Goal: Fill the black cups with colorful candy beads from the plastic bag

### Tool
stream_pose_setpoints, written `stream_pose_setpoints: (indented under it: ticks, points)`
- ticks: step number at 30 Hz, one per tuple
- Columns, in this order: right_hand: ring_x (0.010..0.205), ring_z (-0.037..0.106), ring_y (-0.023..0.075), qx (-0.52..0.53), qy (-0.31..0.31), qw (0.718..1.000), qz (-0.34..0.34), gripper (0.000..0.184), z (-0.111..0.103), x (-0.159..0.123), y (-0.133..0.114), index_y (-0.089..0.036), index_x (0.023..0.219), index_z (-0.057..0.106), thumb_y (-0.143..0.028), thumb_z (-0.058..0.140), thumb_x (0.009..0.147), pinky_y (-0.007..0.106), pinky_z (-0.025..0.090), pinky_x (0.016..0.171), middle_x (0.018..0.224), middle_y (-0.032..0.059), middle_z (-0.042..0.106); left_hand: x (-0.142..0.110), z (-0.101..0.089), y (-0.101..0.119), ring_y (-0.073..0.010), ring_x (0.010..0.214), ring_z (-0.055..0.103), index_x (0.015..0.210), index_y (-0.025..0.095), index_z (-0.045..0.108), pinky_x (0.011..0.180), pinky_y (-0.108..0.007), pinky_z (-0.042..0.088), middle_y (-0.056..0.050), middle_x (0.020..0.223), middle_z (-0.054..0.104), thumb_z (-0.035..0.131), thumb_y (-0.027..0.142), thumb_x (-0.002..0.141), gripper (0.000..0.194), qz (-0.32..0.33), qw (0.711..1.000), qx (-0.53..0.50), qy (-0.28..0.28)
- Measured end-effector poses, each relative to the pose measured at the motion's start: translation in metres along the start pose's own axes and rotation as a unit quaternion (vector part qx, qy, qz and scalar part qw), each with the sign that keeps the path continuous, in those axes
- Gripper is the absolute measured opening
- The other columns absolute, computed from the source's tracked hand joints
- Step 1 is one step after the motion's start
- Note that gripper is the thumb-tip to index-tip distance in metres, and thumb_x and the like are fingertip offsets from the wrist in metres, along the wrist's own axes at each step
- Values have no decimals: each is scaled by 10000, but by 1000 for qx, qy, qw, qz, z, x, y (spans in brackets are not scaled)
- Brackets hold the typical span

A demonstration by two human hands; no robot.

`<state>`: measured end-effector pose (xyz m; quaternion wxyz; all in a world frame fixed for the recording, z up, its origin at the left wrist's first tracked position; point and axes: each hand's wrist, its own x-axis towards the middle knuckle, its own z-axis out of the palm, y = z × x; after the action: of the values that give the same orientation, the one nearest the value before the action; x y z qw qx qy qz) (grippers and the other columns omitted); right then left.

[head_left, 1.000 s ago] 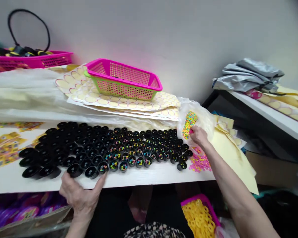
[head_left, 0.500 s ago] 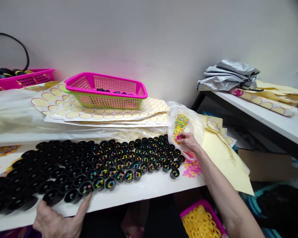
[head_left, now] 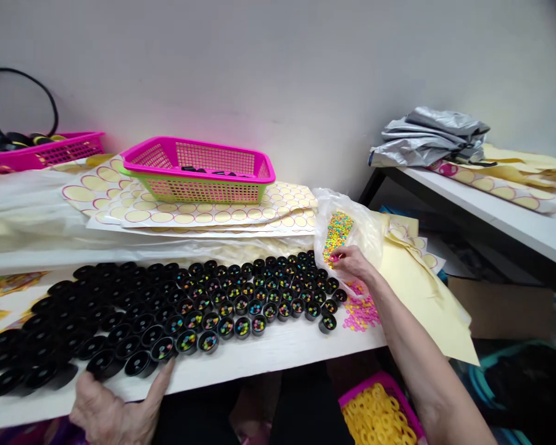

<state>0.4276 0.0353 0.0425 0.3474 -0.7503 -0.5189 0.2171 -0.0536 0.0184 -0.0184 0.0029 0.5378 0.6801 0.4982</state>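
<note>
Many small round black cups stand packed in rows on the white table; those toward the middle and right hold small coloured beads. My left hand is at the table's front edge, thumb and fingers spread around the front cups, with fingertips touching or close against them. My right hand reaches to a clear plastic bag of multicoloured beads. Its fingertips are pinched together at the lower end of the beads. Loose pink beads lie on the table below that wrist.
Behind the cups, a pink and green basket stands on sticker sheets. Another pink basket is at far left. Silver bags lie on the right-hand table. A pink basket of yellow rings sits below the front edge.
The view has shifted slightly. My right fingertips have moved a little on the beads in the bag. My left hand stays by the front cups.
</note>
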Motion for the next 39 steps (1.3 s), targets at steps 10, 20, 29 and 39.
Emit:
stream_pose_setpoints:
  ticks: [10,20,29,39]
  points:
    - [644,542,136,166,32,985,-25,278,2,-9,-9,-144,733,665,-289,687,497,283,440,642,684,-1,623,-1,2,0,-466,1232,359,1403,410,186,1000,-669,310,56,1430,351,561,815,439,1110,-6,1000,-2,14]
    - [736,556,155,16,43,999,-27,198,-1,-19,-18,-166,769,645,-262,605,600,270,422,665,771,20,642,-2,4,-19,-471,1217,358,1416,223,231,968,-660,318,-152,1383,388,664,736,451,1175,0,1000,19,-16]
    - [632,510,171,-55,25,996,60,83,-5,-13,-1,-186,584,639,-134,669,526,341,346,637,581,27,564,-14,4,-37,-389,1218,377,1388,31,197,992,-534,331,-275,1313,382,691,605,589,1101,104,993,52,-17]
    - [724,604,190,316,-51,948,-3,352,64,-81,-103,-240,822,726,-233,830,486,410,437,684,846,97,657,-20,1,-31,-343,1243,360,1414,107,140,1012,-487,330,-239,1342,357,730,525,601,1088,109,994,22,-1]
